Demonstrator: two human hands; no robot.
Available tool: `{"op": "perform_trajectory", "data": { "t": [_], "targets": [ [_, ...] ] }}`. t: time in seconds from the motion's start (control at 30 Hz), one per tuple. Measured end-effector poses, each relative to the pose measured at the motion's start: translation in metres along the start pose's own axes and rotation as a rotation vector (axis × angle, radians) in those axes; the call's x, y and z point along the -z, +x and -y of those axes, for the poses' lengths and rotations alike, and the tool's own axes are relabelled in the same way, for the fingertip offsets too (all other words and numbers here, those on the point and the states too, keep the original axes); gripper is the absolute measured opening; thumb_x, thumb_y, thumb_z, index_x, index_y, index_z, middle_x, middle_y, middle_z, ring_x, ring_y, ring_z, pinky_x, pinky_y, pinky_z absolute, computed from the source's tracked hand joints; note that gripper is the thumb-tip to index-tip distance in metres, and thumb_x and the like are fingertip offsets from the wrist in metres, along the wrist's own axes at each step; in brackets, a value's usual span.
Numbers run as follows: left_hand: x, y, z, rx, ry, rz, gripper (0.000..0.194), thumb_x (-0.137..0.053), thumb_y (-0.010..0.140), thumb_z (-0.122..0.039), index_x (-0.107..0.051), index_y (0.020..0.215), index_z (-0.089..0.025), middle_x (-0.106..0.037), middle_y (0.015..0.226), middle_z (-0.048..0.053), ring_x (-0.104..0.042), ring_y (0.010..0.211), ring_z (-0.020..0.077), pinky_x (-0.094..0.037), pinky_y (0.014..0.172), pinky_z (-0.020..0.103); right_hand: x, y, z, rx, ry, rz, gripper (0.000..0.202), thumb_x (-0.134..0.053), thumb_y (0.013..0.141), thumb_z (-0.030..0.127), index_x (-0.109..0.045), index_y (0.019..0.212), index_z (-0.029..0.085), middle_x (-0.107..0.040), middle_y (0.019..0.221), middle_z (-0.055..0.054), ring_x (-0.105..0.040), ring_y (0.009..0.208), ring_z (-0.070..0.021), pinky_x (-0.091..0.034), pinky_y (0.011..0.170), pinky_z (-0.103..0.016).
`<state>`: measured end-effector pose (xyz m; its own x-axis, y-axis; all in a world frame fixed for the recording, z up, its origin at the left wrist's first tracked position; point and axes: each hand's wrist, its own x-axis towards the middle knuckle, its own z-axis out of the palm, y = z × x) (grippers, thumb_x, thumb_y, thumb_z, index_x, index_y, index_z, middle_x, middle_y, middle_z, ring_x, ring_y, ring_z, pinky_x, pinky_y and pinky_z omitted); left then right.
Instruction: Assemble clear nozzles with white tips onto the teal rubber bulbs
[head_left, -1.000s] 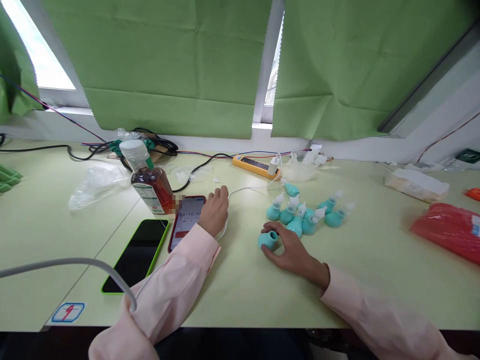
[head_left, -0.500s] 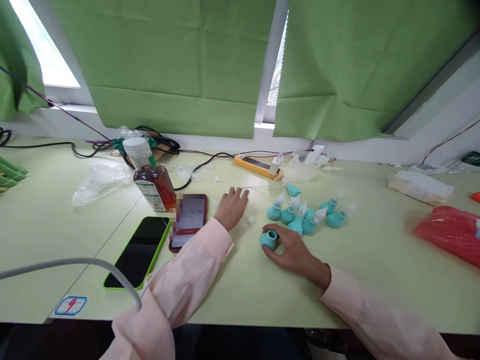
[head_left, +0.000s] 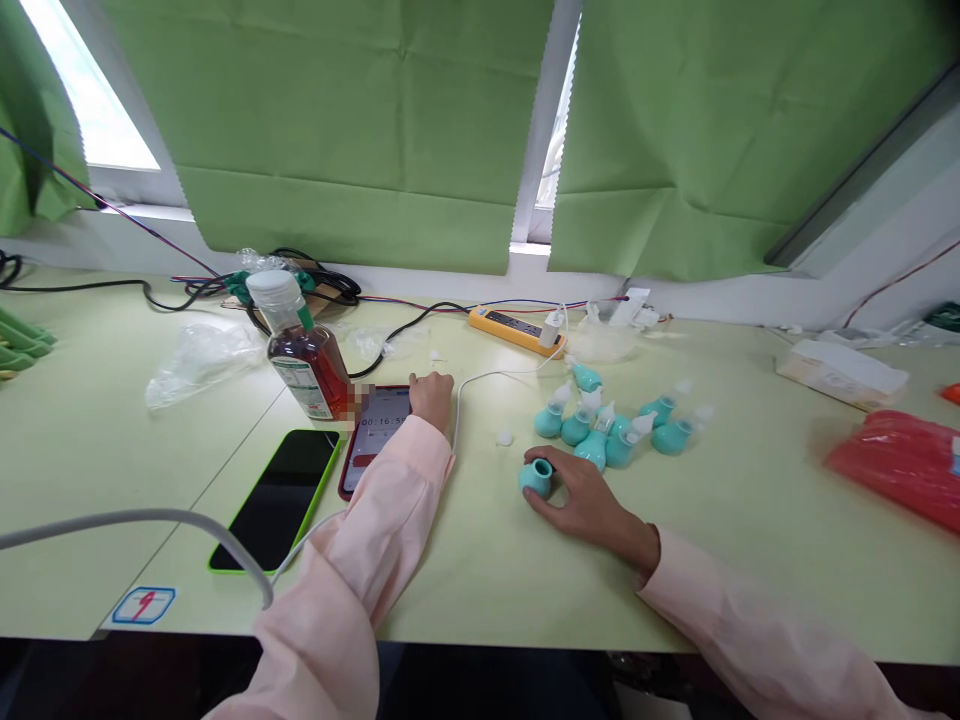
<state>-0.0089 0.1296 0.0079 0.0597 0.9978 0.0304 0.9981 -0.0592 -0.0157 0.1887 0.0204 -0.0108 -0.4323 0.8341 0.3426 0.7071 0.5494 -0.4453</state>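
My right hand is closed around a teal rubber bulb, whose round open neck faces up. It rests at or just above the table. My left hand is beside the upper right edge of a red-cased phone with a timer on its screen. Its fingers are curled together, and whatever they hold is hidden. A small white piece lies between the two hands. Behind my right hand stand several teal bulb syringes with clear pointed tips; one more syringe lies on its side.
A black phone in a green case and a bottle of reddish liquid are at left. A yellow power strip lies behind, its white cable running past my left hand. A red plastic bag and white box are at right.
My left hand has moved left toward the red-cased phone, and its fingers have curled in. The white cable's loop shows more now. My right hand stays put with the bulb.
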Motion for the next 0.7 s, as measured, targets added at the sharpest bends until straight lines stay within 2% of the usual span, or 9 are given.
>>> {"op": "perform_trajectory", "data": {
  "t": [0.1, 0.2, 0.27, 0.33, 0.43, 0.53, 0.6, 0.7],
  "targets": [
    [0.002, -0.001, -0.002, 0.006, -0.028, 0.021, 0.026, -0.046, 0.08, -0.026, -0.049, 0.102, -0.013, -0.052, 0.102, 0.007, -0.053, 0.088, 0.0173, -0.045, 0.074, 0.036, 0.0, 0.0, 0.0, -0.005, -0.008, 0.001, 0.029, -0.051, 0.068, 0.028, -0.046, 0.096, 0.022, -0.06, 0.085, -0.003, -0.057, 0.074, -0.0187, -0.045, 0.066, -0.032],
    [0.007, -0.003, -0.004, 0.003, -0.075, -0.005, 0.018, -0.045, 0.077, -0.009, -0.055, 0.092, -0.01, -0.056, 0.092, 0.012, -0.054, 0.087, 0.0222, -0.045, 0.069, 0.035, 0.0, 0.0, 0.001, -0.007, -0.013, -0.001, 0.028, -0.051, 0.068, 0.028, -0.046, 0.095, 0.022, -0.06, 0.085, -0.003, -0.056, 0.073, -0.0185, -0.045, 0.065, -0.031],
    [0.015, -0.006, -0.004, -0.012, -0.12, -0.046, 0.024, -0.042, 0.072, 0.001, -0.058, 0.087, -0.008, -0.057, 0.088, 0.016, -0.055, 0.087, 0.0255, -0.045, 0.067, 0.035, 0.0, -0.001, 0.001, 0.001, -0.011, -0.007, 0.028, -0.051, 0.068, 0.028, -0.046, 0.095, 0.022, -0.059, 0.084, -0.003, -0.056, 0.073, -0.0186, -0.044, 0.064, -0.031],
    [0.022, -0.01, -0.001, -0.042, -0.177, -0.085, 0.029, -0.04, 0.071, 0.001, -0.058, 0.09, -0.01, -0.057, 0.092, 0.015, -0.055, 0.087, 0.0242, -0.044, 0.068, 0.033, 0.0, -0.001, 0.001, 0.013, -0.007, -0.009, 0.027, -0.05, 0.069, 0.027, -0.046, 0.095, 0.022, -0.059, 0.083, -0.004, -0.056, 0.071, -0.0181, -0.044, 0.063, -0.03],
    [0.029, -0.014, 0.005, -0.139, -0.277, -0.081, 0.024, -0.044, 0.071, -0.006, -0.061, 0.087, -0.014, -0.061, 0.086, 0.008, -0.056, 0.083, 0.0164, -0.044, 0.069, 0.023, 0.0, -0.001, 0.001, 0.018, -0.012, -0.006, 0.026, -0.05, 0.069, 0.027, -0.047, 0.094, 0.02, -0.059, 0.081, -0.003, -0.056, 0.07, -0.0169, -0.044, 0.062, -0.028],
    [0.022, -0.017, 0.008, -0.194, -0.341, -0.034, 0.018, -0.049, 0.069, -0.01, -0.063, 0.078, -0.015, -0.062, 0.076, 0.004, -0.058, 0.073, 0.0125, -0.044, 0.064, 0.018, -0.001, -0.001, 0.0, 0.018, -0.022, -0.013, 0.027, -0.05, 0.069, 0.026, -0.048, 0.095, 0.019, -0.059, 0.083, -0.003, -0.056, 0.072, -0.0164, -0.044, 0.063, -0.028],
    [0.014, -0.018, 0.008, -0.173, -0.348, -0.014, 0.016, -0.051, 0.066, -0.009, -0.063, 0.075, -0.013, -0.062, 0.075, 0.006, -0.058, 0.07, 0.014, -0.044, 0.063, 0.021, -0.001, -0.001, 0.0, 0.026, -0.023, -0.019, 0.027, -0.05, 0.069, 0.026, -0.048, 0.095, 0.018, -0.059, 0.083, -0.003, -0.056, 0.072, -0.0161, -0.044, 0.064, -0.028],
    [0.007, -0.016, 0.009, -0.128, -0.332, -0.008, 0.02, -0.055, 0.064, -0.008, -0.061, 0.082, -0.014, -0.061, 0.076, 0.007, -0.058, 0.073, 0.0172, -0.043, 0.065, 0.025, -0.001, -0.001, 0.0, 0.033, -0.026, -0.021, 0.027, -0.051, 0.069, 0.026, -0.048, 0.095, 0.019, -0.059, 0.083, -0.003, -0.056, 0.072, -0.0159, -0.044, 0.064, -0.027]
  ]
}}
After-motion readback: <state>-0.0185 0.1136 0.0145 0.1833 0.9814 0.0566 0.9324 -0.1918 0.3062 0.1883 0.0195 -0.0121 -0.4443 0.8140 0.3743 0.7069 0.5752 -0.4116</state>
